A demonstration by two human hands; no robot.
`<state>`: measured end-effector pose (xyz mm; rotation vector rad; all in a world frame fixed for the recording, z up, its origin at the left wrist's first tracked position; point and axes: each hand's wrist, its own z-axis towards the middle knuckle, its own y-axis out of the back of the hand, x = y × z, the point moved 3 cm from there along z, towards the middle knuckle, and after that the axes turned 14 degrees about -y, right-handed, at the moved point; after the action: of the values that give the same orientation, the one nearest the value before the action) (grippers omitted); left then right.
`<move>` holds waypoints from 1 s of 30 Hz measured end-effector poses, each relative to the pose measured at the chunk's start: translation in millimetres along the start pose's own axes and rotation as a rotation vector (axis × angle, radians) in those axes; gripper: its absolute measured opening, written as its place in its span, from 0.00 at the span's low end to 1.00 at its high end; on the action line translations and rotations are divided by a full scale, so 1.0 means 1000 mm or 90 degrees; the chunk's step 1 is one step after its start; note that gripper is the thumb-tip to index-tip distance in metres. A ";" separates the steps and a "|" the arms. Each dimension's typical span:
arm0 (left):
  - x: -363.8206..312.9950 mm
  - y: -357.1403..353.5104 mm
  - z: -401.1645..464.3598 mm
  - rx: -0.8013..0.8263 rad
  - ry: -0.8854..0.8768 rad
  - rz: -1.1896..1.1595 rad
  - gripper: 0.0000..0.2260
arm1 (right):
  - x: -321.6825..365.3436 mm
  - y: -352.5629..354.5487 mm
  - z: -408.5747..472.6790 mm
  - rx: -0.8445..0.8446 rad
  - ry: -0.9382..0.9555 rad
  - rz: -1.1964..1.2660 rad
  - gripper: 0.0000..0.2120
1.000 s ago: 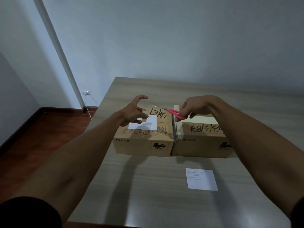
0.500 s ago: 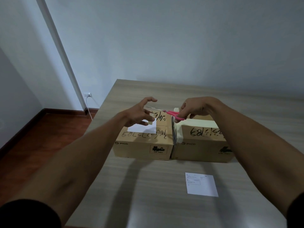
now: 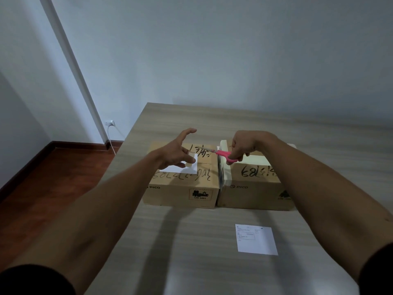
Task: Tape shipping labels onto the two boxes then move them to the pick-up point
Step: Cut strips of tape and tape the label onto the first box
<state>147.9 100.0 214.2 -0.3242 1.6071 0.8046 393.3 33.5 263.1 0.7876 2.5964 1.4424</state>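
Scissors (image 3: 225, 156) gripped in the right hand (image 3: 244, 144); left hand (image 3: 176, 153), fingers spread, pins the label (image 3: 180, 168) to the box (image 3: 182, 184). Best smooth the tape flat before letting go.

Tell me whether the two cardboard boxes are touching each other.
Cannot tell. In the head view the left box and right box stand side by side, with only a thin dark seam between them; contact or a slight gap is not plain.
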 end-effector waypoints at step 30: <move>0.055 0.017 -0.028 -0.077 -0.014 -0.088 0.55 | 0.053 -0.140 0.066 0.062 -0.345 0.501 0.16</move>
<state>104.4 106.8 168.2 -0.5057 1.5012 0.7980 311.4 49.2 122.6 2.0292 2.0118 0.9761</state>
